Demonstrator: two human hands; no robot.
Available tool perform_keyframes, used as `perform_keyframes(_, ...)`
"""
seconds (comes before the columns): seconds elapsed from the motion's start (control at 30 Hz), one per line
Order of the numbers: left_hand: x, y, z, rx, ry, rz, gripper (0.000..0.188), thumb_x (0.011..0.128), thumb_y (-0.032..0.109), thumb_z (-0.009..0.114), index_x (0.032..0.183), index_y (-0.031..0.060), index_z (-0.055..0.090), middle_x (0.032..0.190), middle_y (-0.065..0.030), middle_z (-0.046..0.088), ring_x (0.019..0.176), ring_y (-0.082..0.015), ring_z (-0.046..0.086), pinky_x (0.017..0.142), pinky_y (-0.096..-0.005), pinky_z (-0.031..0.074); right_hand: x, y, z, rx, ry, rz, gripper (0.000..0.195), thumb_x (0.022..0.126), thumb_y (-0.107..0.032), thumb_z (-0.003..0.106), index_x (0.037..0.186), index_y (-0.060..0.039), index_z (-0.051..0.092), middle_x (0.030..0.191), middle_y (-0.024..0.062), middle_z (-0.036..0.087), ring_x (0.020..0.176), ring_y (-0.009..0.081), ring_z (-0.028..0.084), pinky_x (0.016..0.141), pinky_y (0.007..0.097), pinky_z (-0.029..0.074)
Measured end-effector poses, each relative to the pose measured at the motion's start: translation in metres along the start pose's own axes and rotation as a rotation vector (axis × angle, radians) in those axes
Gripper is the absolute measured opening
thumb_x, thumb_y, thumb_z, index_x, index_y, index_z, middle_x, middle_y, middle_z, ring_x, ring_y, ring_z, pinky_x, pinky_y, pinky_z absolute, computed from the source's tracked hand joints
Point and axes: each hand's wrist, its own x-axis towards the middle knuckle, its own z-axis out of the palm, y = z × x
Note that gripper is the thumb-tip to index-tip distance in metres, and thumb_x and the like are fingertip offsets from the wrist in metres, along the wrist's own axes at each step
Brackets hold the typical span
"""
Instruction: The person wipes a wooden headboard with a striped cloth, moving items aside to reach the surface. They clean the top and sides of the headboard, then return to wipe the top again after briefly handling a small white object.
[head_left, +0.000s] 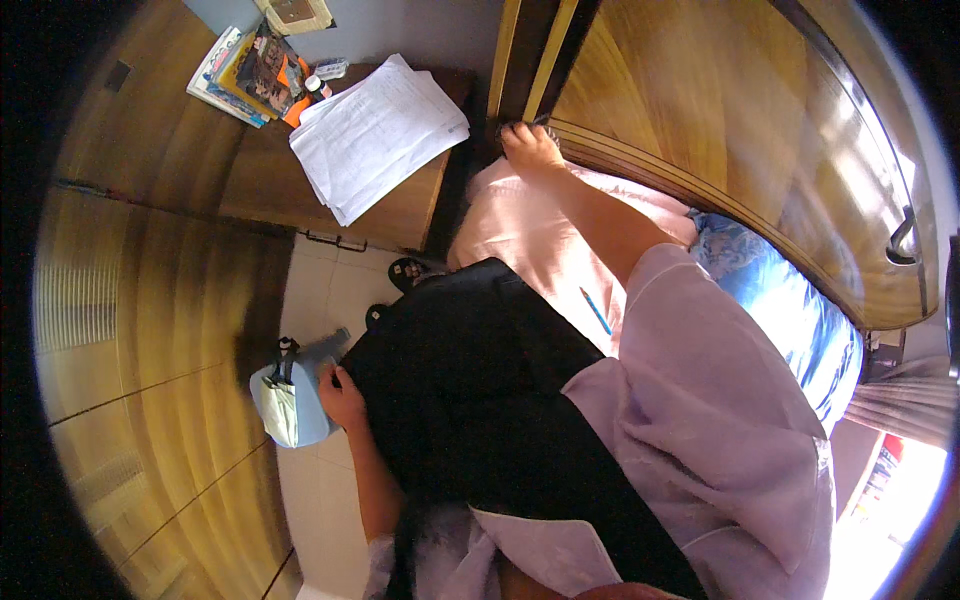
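My left hand (343, 397) is at the left edge of the black garment over my legs (480, 382). Its fingers are partly hidden, and a blurred grey thing (328, 346) shows just beyond them. My right arm reaches forward over the peach-coloured bedding (499, 225). At its end my right hand (531, 148) has curled fingers beside the bed's wooden frame. A small dark thing shows by these fingers; whether they grip it I cannot tell. A blue pencil (596, 311) lies on the bedding, between the black garment and my right sleeve.
Loose papers (379, 139), books (251, 71) and a small white-capped bottle (317, 86) lie on a wooden cabinet (262, 176). On the tiled floor stands a light-blue container (307, 409). Wooden panels (720, 97) border the bed; shiny blue fabric (787, 300) lies to the right.
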Motion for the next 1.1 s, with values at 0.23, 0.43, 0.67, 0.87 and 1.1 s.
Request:
perform_keyframes(0.23,0.004,0.019,0.0,-0.102,-0.02,-0.064,0.034,0.085,0.025,0.051,0.1,-0.0049,0.061,0.099,-0.0213,0.062,0.091,-0.0374,0.058,0.082,-0.0392,0.045,0.013,-0.018,0.003,-0.005,-0.315,-0.057,0.026,0.081,-0.019,0.055,0.101,-0.0105,0.068,0.122,0.0005,0.044,0.112,0.022,0.037,0.09,0.0356,0.034)
perform_keyframes(0.43,0.012,0.007,0.005,-0.05,-0.02,0.054,0.031,0.086,0.023,0.052,0.097,-0.0045,0.061,0.096,-0.0208,0.062,0.088,-0.0363,0.058,0.08,-0.0388,0.046,-0.002,0.009,-0.013,0.023,-0.391,-0.227,0.023,0.077,-0.018,0.06,0.096,-0.0113,0.069,0.12,-0.001,0.047,0.113,0.0214,0.038,0.091,0.0341,0.033)
perform_keyframes(0.67,0.005,0.012,0.0,-0.09,0.004,0.035,0.033,0.086,0.025,0.052,0.096,-0.0053,0.061,0.096,-0.0214,0.062,0.089,-0.0363,0.058,0.08,-0.0387,0.046,-0.022,0.081,-0.061,-0.153,-0.064,-0.231,0.026,0.074,-0.022,0.059,0.097,-0.0127,0.068,0.115,0.0007,0.051,0.105,0.021,0.043,0.087,0.0353,0.036)
perform_keyframes(0.87,-0.002,-0.007,-0.001,-0.048,0.038,0.052,0.034,0.086,0.025,0.052,0.096,-0.0059,0.061,0.097,-0.0212,0.062,0.089,-0.0365,0.058,0.08,-0.0388,0.045,0.014,0.136,-0.155,-0.207,0.221,0.044,0.027,0.076,-0.022,0.055,0.1,-0.0162,0.066,0.119,-0.0008,0.05,0.109,0.0212,0.043,0.086,0.0406,0.036)
perform_keyframes(1.1,-0.004,0.002,-0.002,-0.121,-0.02,0.013,0.033,0.086,0.025,0.052,0.097,-0.0047,0.061,0.098,-0.0212,0.062,0.09,-0.0364,0.058,0.08,-0.039,0.045,0.025,0.141,-0.159,-0.099,0.388,0.238,0.023,0.075,-0.027,0.052,0.081,-0.0097,0.066,0.113,0.0055,0.052,0.111,0.0273,0.041,0.083,0.0426,0.035)
